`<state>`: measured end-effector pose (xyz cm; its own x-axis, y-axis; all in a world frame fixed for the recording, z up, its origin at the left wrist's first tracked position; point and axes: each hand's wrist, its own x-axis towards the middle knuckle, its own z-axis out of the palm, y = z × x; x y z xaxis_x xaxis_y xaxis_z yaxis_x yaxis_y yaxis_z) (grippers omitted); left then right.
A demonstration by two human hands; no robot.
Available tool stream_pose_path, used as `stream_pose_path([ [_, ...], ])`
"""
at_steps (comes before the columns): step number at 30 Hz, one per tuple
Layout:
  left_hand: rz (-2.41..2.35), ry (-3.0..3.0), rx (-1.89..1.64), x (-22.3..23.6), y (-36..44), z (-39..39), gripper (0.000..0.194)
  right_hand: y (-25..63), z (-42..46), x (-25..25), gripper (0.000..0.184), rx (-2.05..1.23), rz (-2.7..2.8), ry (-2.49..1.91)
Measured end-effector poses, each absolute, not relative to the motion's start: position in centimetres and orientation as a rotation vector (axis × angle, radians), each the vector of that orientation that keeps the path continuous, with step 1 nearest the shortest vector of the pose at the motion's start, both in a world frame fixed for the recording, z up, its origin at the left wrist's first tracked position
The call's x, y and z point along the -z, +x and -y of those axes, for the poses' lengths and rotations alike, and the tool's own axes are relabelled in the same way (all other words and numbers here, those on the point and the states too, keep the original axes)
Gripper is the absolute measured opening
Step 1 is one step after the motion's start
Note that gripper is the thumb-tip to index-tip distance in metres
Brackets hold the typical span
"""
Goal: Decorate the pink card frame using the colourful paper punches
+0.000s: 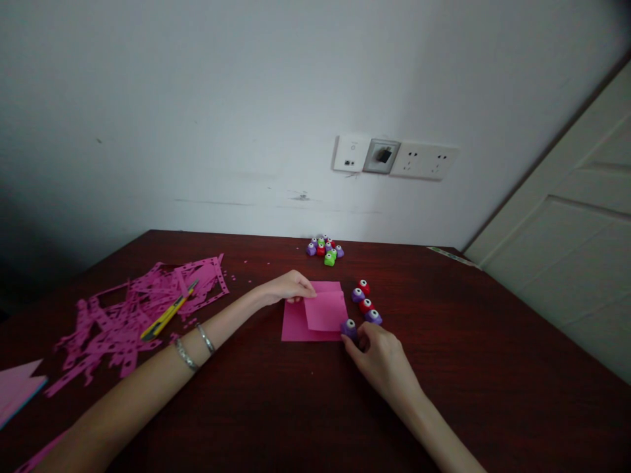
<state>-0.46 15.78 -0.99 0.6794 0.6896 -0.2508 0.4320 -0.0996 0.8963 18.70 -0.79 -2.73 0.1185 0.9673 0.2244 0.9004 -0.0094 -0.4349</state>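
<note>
My left hand (pixel 290 286) pinches the upper left corner of a small pink paper square (pixel 325 311). That square sits over a larger pink paper sheet (pixel 292 328) on the table. Between the thumb and fingers of my right hand (pixel 378 351) is a purple craft punch (pixel 349 328) with a white, dark-centred button on top. It is at the lower right corner of the small square; whether paper is inside its slot I cannot tell. Just beyond my right hand stand more punches: a purple one (pixel 373 316), a red one (pixel 366 305) and others behind them.
At the back stands a cluster of several red, green and purple punches (pixel 321 248). A yellow utility knife (pixel 170 316) lies on a heap of punched pink paper scraps (pixel 113 322) at left. Pink sheets (pixel 20 391) lie at the left edge. Behind the dark wooden table (pixel 276 407) is a wall with sockets (pixel 424 161).
</note>
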Motion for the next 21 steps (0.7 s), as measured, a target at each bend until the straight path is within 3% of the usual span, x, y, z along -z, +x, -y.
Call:
stream_pose_path([
  [13, -0.913, 1.829, -0.287, 1.3, -0.5, -16.0, 0.030, 18.0, 0.4, 3.3, 0.022, -0.091, 1.876, -1.958],
  [21, -0.853, 1.866, -0.332, 1.5, -0.4, -16.2, 0.019, 19.3, 0.1, 3.9, 0.020, -0.150, 1.910, -1.800],
])
